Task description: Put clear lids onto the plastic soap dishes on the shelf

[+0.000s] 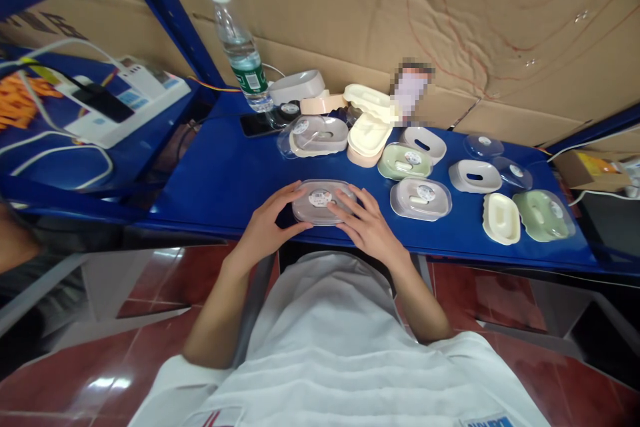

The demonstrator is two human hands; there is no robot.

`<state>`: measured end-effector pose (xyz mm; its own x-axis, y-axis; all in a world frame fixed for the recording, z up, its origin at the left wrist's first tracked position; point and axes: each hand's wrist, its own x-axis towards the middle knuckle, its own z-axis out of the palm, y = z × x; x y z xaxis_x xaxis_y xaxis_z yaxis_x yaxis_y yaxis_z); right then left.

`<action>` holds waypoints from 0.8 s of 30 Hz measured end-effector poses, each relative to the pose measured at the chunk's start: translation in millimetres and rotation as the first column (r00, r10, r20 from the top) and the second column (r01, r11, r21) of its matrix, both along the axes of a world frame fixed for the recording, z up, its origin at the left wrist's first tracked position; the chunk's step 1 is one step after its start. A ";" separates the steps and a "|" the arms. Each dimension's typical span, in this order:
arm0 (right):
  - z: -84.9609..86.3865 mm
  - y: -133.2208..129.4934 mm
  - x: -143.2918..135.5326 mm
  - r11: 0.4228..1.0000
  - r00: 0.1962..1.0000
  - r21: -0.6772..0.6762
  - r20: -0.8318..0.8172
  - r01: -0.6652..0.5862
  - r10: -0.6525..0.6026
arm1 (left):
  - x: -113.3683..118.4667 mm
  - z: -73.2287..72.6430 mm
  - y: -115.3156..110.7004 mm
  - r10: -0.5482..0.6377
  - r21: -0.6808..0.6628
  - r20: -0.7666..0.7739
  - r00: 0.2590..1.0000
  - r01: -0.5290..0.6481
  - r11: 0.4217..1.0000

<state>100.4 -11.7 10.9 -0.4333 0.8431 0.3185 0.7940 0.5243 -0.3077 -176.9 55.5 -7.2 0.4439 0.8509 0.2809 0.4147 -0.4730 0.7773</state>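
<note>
A grey oval box with a clear lid and a round label (320,198) rests near the front edge of the blue table (225,180). My left hand (267,223) grips its left end between thumb and fingers. At the box's right end, my right hand (367,219) has its fingers spread over the lid, touching it. Right of my hands sits a similar lidded grey box (421,199), with a lidded green box (406,160) behind it. A cream tray (501,218) and another lidded green box (544,215) lie at the far right.
Behind my hands are a lidded grey box (320,135), cream pieces (370,133), a water bottle (245,60) and a phone (257,124). Open grey shells (475,175) and clear lids (484,145) lie to the right. A power strip (130,103) with cables is at left.
</note>
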 end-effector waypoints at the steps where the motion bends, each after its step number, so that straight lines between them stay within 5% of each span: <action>1: 0.6 0.1 -0.1 1.000 1.000 -0.005 -0.003 -0.007 0.007 | 0.1 0.1 0.0 0.000 0.002 0.000 1.000 0.000 1.000; 11: -1.8 0.0 -0.7 0.997 0.995 0.038 -0.069 -0.067 0.070 | 1.0 -4.8 2.0 0.009 0.062 0.007 1.000 -0.009 0.998; 24: -2.5 -2.2 3.1 0.998 0.995 -0.038 -0.077 0.058 -0.061 | 5.4 1.2 -3.8 -0.026 -0.010 -0.073 0.997 0.025 1.000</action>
